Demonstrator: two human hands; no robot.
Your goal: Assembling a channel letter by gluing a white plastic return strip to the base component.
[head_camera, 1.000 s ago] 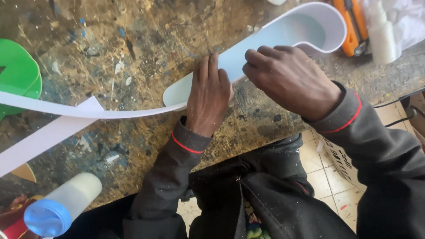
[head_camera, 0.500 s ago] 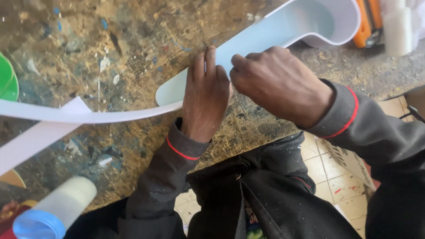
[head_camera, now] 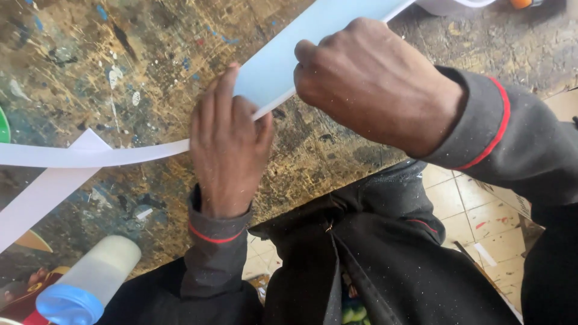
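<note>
A long white strip of stiff sheet (head_camera: 301, 54) runs across a paint-stained wooden workbench (head_camera: 150, 54) from the left edge up to the top right. My left hand (head_camera: 229, 144) lies flat on the strip, fingers pressing it down onto the bench. My right hand (head_camera: 373, 84) grips the strip's near edge just to the right, knuckles up, fingers curled around it. The two hands almost touch. Both wrists wear dark sleeves with a red band.
A second white strip (head_camera: 42, 195) lies at an angle at the lower left. A frosted bottle with a blue cap (head_camera: 90, 283) lies near the bench's front edge. A green object (head_camera: 3, 126) shows at the left margin. Tiled floor (head_camera: 469, 210) lies below right.
The view has drawn closer to the hands and shifted, so the strip's curled far end and the tools at the top right have left the picture. Both hands keep their hold on the strip.
</note>
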